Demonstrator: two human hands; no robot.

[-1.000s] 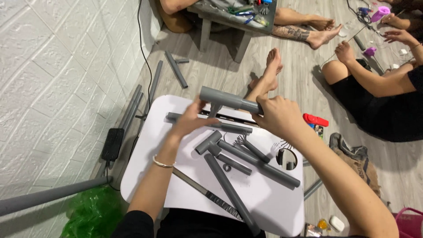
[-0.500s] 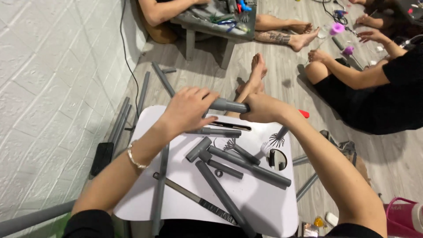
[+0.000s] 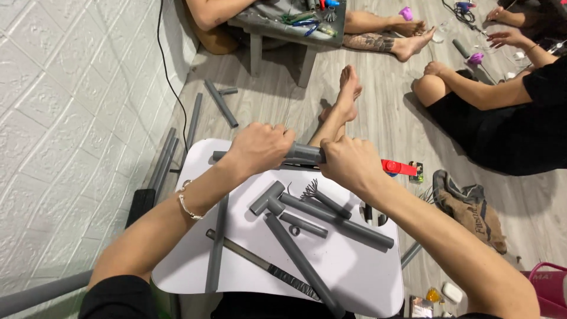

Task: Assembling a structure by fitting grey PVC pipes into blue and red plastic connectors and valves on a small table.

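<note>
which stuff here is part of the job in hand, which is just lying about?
In hand:
- left hand and right hand, both closed on the short grey pipe
- loose grey pipes on the white tray table

Lying about:
- red tool
- brown bag
- floor pipes

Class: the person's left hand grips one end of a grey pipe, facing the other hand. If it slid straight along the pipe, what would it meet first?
The left hand would probably meet the right hand, which clasps the same grey pipe close by.
</note>
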